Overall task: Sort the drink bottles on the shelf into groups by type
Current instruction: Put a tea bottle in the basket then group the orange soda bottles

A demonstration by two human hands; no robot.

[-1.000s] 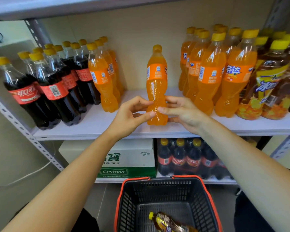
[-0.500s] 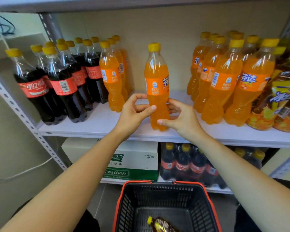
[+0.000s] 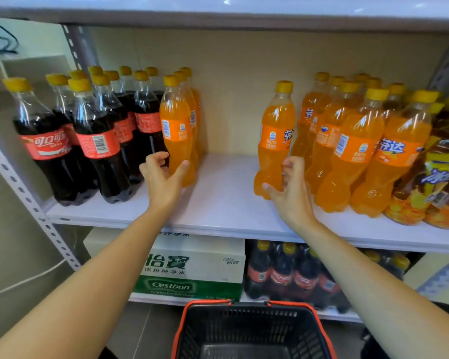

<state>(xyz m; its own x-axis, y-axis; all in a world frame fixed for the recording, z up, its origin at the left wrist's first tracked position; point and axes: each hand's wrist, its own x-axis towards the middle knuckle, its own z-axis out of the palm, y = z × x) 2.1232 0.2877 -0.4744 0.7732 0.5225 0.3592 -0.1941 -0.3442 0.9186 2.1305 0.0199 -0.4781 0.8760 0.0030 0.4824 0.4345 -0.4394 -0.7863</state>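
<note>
— Can you count the cola bottles [image 3: 96,141]?
— No; the rear ones show only caps behind the front row; the tea bottles [image 3: 441,177] run off the right edge, labels blurred.
— Does the left hand [image 3: 161,180] touch the front orange bottle [image 3: 176,136]?
— Cannot tell; the right hand [image 3: 290,195] covers the waist of the lone orange bottle [image 3: 275,136]; the basket [image 3: 246,325] is cut by the bottom edge, its floor mostly unseen.

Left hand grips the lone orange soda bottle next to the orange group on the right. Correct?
No: the right hand grips that orange soda bottle, not the left. It does stand next to the orange group. The head view shows it; the left hand is over by the colas.
</note>
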